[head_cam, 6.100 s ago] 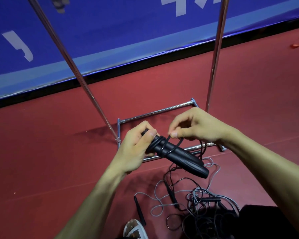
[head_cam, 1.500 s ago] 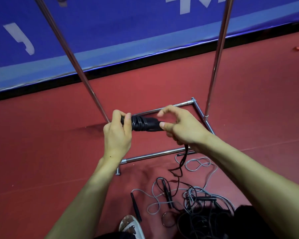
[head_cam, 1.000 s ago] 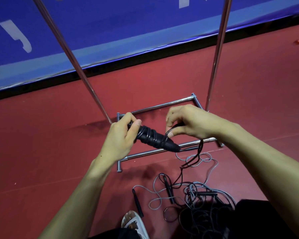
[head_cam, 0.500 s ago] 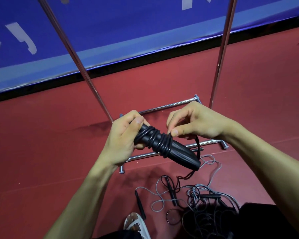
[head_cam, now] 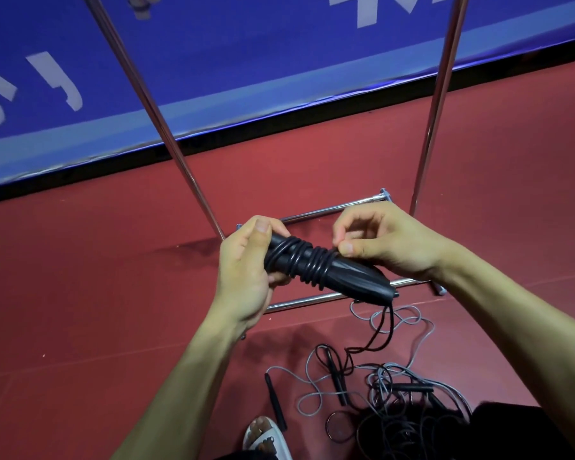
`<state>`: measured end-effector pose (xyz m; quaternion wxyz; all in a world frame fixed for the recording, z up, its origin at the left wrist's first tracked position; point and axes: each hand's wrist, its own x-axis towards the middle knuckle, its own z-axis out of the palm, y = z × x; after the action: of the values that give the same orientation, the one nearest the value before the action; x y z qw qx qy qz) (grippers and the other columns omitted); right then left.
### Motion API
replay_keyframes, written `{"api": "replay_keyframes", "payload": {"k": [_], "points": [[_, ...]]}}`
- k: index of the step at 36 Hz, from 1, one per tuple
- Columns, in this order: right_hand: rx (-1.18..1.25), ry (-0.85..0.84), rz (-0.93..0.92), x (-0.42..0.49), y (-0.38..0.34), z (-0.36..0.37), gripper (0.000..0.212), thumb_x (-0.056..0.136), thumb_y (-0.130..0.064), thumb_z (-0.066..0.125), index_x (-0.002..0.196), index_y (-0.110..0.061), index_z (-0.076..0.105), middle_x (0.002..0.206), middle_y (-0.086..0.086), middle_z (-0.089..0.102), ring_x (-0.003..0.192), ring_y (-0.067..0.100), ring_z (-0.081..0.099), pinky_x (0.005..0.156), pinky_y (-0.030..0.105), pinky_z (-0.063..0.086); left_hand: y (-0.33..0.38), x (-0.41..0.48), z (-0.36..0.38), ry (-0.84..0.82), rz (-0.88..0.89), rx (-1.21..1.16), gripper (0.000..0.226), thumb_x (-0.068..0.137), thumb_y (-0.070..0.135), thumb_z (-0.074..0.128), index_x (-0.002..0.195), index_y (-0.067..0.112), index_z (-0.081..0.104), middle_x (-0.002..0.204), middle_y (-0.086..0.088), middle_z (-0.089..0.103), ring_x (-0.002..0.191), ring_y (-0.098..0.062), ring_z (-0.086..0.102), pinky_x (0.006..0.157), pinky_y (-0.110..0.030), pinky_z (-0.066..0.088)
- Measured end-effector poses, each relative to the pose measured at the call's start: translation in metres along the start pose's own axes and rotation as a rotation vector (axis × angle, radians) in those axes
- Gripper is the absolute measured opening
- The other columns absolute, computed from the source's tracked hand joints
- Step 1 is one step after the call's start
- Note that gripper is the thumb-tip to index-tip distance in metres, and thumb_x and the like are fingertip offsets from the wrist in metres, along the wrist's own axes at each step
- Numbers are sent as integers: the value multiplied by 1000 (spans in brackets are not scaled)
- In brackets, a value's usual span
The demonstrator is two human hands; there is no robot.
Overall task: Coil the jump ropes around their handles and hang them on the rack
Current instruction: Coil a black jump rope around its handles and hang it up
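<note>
Several turns of black cord (head_cam: 390,322) are wound as a coil (head_cam: 309,263) round the middle of the handles (head_cam: 352,277), which are held in the air in front of the person, above the base bars of the rack (head_cam: 312,298) and clear of the floor (head_cam: 80,310). Left hand (head_cam: 243,270): fingers and thumb curled round the upper-left end of the handles. Right hand (head_cam: 385,244): thumb and forefinger fingertips (head_cam: 347,249) pressed together, pinching the cord at the coil's right edge; the other fingers are loosely bent. Long axis of the handles runs from upper left to lower right, with the tapered tip pointing down and right, toward the person. From that tip the unwound cord drops to the floor and runs into the pile of other ropes (head_cam: 389,386). Risks, as judged: (1) if the pinch slips, the last turns may spring loose, since the cord looks stiff and nothing locks the coil. (2) The trailing cord appears to cross the pile, so drawing it up could snag a loop or drag another rope along. (3) Turns laid on the taper could slide off toward the tip. (4) Hanging with the end not tucked would let the coil unwind on the rack.
</note>
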<state>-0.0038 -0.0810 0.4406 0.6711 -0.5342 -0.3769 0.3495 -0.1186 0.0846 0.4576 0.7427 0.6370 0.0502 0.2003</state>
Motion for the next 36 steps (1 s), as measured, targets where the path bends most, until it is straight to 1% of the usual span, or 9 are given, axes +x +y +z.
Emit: {"api": "replay_keyframes", "payload": {"k": [4, 10, 13, 15, 20, 22, 25, 31, 36], "points": [[102, -13, -46, 3, 1, 4, 15, 70, -34, 79, 76, -28, 68, 62, -6, 59, 49, 1, 49, 49, 12, 38, 2, -1, 1, 42, 0, -50, 31, 93, 30, 43, 74, 7, 51, 51, 2, 41, 35, -4, 26, 39, -13, 25], [240, 122, -114, 8, 15, 19, 27, 69, -41, 83, 77, -21, 66, 56, 2, 53, 38, 11, 40, 38, 18, 33, 4, 3, 3, 175, -88, -153, 32, 88, 39, 46, 67, 18, 57, 56, -1, 46, 39, -9, 29, 43, -17, 27], [363, 251, -89, 11, 17, 28, 23, 69, -17, 84, 65, -20, 62, 52, 2, 46, 38, 6, 26, 41, 13, 22, 3, 5, 8, 224, -166, -280, 37, 101, 32, 37, 72, 13, 51, 48, 2, 42, 32, -5, 28, 41, -15, 30], [439, 308, -63, 12, 17, 31, 18, 76, -2, 66, 69, -17, 57, 52, 0, 44, 39, 4, 25, 41, 12, 19, 1, 6, 13, 267, -212, -375, 39, 104, 30, 35, 71, 13, 47, 44, 4, 37, 31, -4, 24, 38, -13, 29], [382, 335, -34, 11, 26, 45, 19, 78, 1, 72, 85, -13, 63, 56, -3, 42, 45, 5, 27, 39, 14, 22, 3, 21, 12, 470, -290, -646, 39, 105, 27, 39, 69, 13, 39, 46, 4, 29, 34, -6, 22, 37, -15, 20], [200, 419, 35, 11, 31, 54, 8, 89, -9, 65, 82, -13, 66, 53, -5, 38, 44, 6, 26, 39, 14, 22, 1, 30, 8, 566, -241, -569, 37, 106, 25, 38, 71, 13, 39, 45, 3, 29, 34, -7, 22, 36, -16, 22], [18, 475, 127, 14, 35, 62, 24, 101, -16, 51, 85, -12, 69, 48, -9, 32, 43, 7, 24, 40, 16, 25, -8, 39, 3, 671, -160, -366, 35, 106, 23, 34, 74, 11, 40, 46, 2, 31, 34, -8, 24, 38, -18, 21], [-265, 372, 259, 9, 32, 67, 21, 100, -21, 53, 96, -7, 68, 47, -7, 34, 39, 9, 26, 43, 21, 26, -25, 53, -23, 810, -16, 18, 35, 105, 25, 38, 73, 15, 45, 58, -2, 43, 38, -10, 35, 38, -19, 32], [-264, 453, 272, 9, 36, 61, 11, 98, -19, 56, 101, -21, 45, 42, -12, 36, 35, 7, 24, 36, 19, 22, -30, 45, -33, 780, 97, 392, 34, 104, 28, 39, 72, 22, 48, 69, 0, 53, 53, -9, 51, 46, -20, 46]]}}
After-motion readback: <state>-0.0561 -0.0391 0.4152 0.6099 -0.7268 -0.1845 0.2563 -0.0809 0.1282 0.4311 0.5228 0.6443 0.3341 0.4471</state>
